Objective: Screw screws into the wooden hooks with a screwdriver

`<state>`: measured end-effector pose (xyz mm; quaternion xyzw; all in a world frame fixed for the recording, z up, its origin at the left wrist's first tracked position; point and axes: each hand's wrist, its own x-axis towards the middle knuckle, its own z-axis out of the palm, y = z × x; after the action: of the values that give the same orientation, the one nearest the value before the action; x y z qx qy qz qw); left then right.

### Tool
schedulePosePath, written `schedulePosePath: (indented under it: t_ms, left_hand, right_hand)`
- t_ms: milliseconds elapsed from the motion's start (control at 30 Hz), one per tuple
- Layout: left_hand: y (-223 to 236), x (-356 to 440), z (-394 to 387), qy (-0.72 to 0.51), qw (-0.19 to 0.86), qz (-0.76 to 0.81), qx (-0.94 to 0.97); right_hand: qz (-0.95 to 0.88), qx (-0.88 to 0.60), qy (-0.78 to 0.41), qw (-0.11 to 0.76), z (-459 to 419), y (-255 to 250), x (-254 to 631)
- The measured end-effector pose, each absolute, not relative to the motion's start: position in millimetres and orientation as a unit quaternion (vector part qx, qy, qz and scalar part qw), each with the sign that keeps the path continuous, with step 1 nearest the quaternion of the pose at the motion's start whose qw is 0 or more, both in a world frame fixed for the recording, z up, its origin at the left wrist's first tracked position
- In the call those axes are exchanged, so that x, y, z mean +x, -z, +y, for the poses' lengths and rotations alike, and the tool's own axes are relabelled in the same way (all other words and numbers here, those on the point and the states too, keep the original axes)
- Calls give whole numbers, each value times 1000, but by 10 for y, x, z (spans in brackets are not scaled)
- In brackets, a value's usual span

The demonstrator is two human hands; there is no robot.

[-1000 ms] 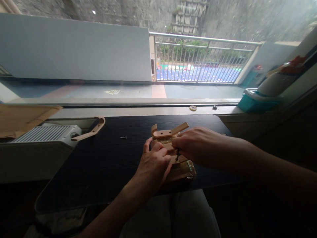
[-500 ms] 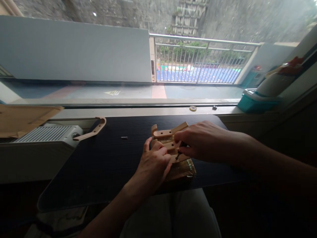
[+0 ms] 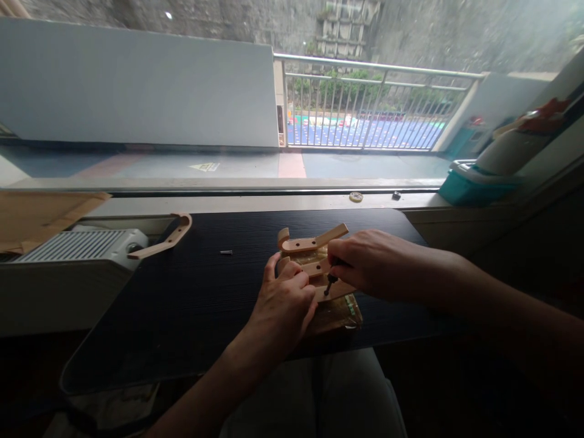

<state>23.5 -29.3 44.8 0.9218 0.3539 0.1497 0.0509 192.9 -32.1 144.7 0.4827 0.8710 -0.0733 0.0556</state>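
Observation:
My right hand (image 3: 367, 261) is closed around a dark-handled screwdriver (image 3: 330, 282). The tip points down at a hole in the nearest light wooden hook (image 3: 342, 290). My left hand (image 3: 283, 298) has its fingers bent over this hook's left end, pressing it onto a tape-wrapped block (image 3: 328, 313). Beyond it lie a middle wooden hook (image 3: 314, 268), partly covered by my hands, and a far wooden hook (image 3: 303, 244) with two dark holes. A single screw (image 3: 226, 252) rests on the black tabletop (image 3: 182, 310), left of the hooks.
Another curved wooden hook (image 3: 166, 242) overhangs the table's left edge, near a white radiator (image 3: 91, 246) and a brown cardboard sheet (image 3: 41, 216). On the windowsill are a small roll of tape (image 3: 356, 197), a small dark object (image 3: 396, 195) and a teal box (image 3: 472, 185).
The screwdriver's shaft shows a little more as my right hand shifts slightly right. My left hand keeps its place on the hook. The view has tilted down slightly.

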Motion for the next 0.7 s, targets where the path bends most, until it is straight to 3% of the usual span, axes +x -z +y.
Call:
schedulePosePath:
  t_ms: [700]
  left_hand:
    - [-415, 233, -269, -156, 46, 345, 924]
  right_hand:
    - [868, 483, 88, 74, -322, -1518, 1888]
